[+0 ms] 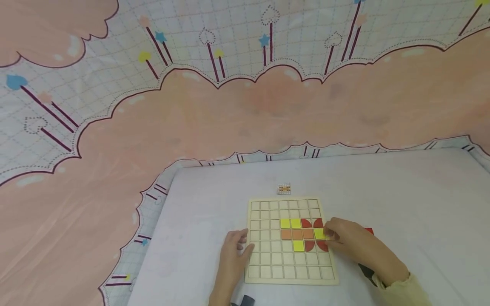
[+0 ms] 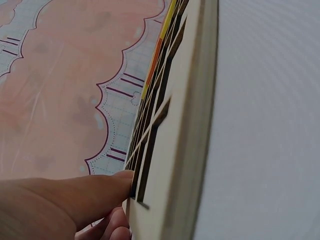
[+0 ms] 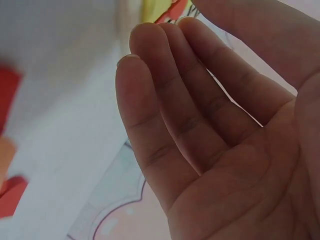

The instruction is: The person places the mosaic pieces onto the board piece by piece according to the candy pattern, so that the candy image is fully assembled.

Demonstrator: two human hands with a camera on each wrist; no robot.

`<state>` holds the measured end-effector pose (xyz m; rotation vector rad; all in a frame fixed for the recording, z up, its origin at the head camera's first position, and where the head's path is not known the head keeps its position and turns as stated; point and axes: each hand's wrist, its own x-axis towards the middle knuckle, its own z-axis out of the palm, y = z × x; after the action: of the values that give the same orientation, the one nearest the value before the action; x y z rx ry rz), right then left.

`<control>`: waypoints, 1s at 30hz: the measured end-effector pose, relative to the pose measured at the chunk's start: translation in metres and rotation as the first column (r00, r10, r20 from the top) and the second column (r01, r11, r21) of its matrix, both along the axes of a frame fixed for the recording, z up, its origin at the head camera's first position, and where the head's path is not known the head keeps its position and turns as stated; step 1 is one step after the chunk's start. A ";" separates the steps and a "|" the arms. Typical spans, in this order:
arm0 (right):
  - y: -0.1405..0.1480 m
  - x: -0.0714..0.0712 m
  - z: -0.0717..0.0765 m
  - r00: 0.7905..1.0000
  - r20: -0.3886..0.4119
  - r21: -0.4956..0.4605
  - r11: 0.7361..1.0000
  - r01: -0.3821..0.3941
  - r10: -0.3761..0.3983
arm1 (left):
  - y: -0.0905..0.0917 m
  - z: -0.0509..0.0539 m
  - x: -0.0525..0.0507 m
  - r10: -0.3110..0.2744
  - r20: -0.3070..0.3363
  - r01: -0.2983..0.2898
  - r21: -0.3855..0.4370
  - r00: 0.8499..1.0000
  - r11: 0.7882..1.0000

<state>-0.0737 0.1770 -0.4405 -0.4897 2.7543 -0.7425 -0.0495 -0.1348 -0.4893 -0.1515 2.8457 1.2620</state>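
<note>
A pale wooden grid board lies on the table with yellow, orange and red tiles in some cells. My left hand holds the board's left edge, its thumb over the rim and the other fingers by the side. At the right edge, my right hand reaches over a yellow tile, fingertips at or just above it; contact cannot be made out. Red quarter-round tiles sit above and below that tile. In the right wrist view, the fingers are loosely extended, with no piece visible between them.
A small pattern card lies behind the board. Red pieces are partly hidden behind the right forearm; blurred red and orange pieces appear in the right wrist view. A patterned cloth hangs beyond the white table.
</note>
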 end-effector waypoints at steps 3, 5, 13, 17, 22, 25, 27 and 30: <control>0.010 0.005 -0.003 1.000 0.010 0.021 1.000 0.018 -0.018 | 0.000 0.000 0.000 0.005 0.002 -0.005 -0.008 1.000 1.000; 0.015 0.006 -0.004 1.000 0.019 0.030 0.999 0.024 -0.025 | 0.000 0.000 0.001 0.006 0.000 -0.006 -0.012 1.000 1.000; 0.036 0.014 -0.006 0.999 -0.007 0.011 0.999 0.041 -0.041 | -0.001 -0.001 0.001 0.002 -0.003 -0.002 -0.023 1.000 1.000; 0.046 0.016 -0.006 0.997 0.016 0.031 0.997 0.072 -0.073 | -0.001 -0.001 0.001 0.001 -0.006 -0.001 -0.023 1.000 1.000; 0.058 0.020 -0.005 0.996 0.022 0.040 0.996 0.084 -0.085 | -0.001 0.000 0.000 0.001 -0.014 -0.002 -0.025 1.000 1.000; 0.065 0.023 -0.005 0.997 0.016 0.025 0.997 0.075 -0.075 | 0.000 0.001 0.000 0.005 -0.017 -0.005 -0.023 1.000 1.000; 0.069 0.024 -0.005 0.997 0.025 0.026 0.997 0.076 -0.077 | 0.001 0.002 0.001 0.004 -0.024 -0.004 -0.021 1.000 1.000; 0.074 0.023 -0.008 0.995 0.046 0.047 0.996 0.082 -0.084 | 0.002 0.002 0.001 0.001 -0.045 -0.002 -0.021 0.999 1.000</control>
<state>-0.0503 0.2512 -0.4483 -0.3457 2.7541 -0.7000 -0.0487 -0.1326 -0.4871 -0.1268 2.8978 1.2520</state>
